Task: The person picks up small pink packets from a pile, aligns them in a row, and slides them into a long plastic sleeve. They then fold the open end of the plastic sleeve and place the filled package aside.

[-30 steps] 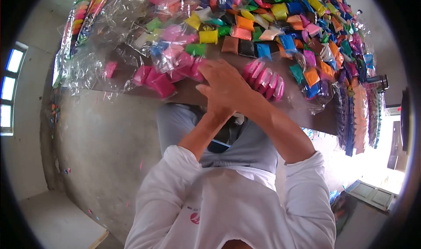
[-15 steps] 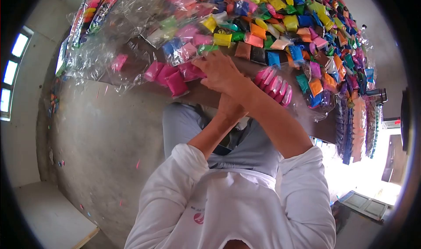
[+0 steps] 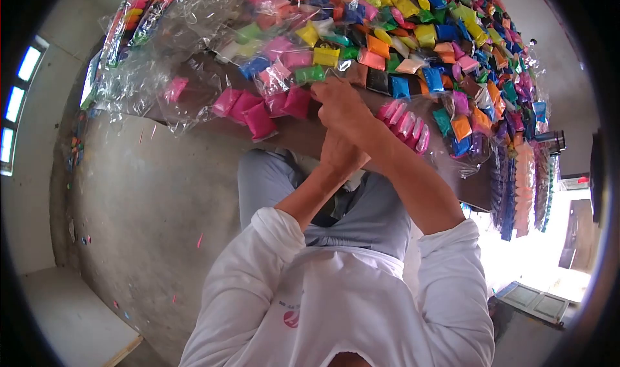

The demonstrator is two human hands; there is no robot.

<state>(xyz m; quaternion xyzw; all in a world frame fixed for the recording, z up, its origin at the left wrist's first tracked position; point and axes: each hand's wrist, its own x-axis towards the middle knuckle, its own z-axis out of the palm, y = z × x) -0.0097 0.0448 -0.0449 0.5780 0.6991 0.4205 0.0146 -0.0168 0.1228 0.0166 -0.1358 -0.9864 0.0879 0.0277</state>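
Observation:
My right hand (image 3: 343, 108) is above the table edge, its fingers bent together near a green packet (image 3: 310, 73) and a brown packet (image 3: 356, 74). Whatever the fingers may hold is hidden. Beneath it my left hand (image 3: 342, 152) sits by the table's front edge, crossed under the right wrist, with its fingers out of sight. Left of the hands lies a loose group of bright pink packets (image 3: 260, 121). Close to my right forearm, a neat row of pink packets (image 3: 404, 126) leans side by side in clear film.
A big heap of small colourful packets (image 3: 426, 36) covers the back and right of the brown table (image 3: 290, 134). Clear plastic bags (image 3: 174, 50) lie at the left. Strips of packets (image 3: 523, 186) hang off the right end. Below is a concrete floor (image 3: 148, 205).
My right hand has drawn back to the right from the loose pink packets, so more of them shows. The left hand stays almost where it was, under the right wrist.

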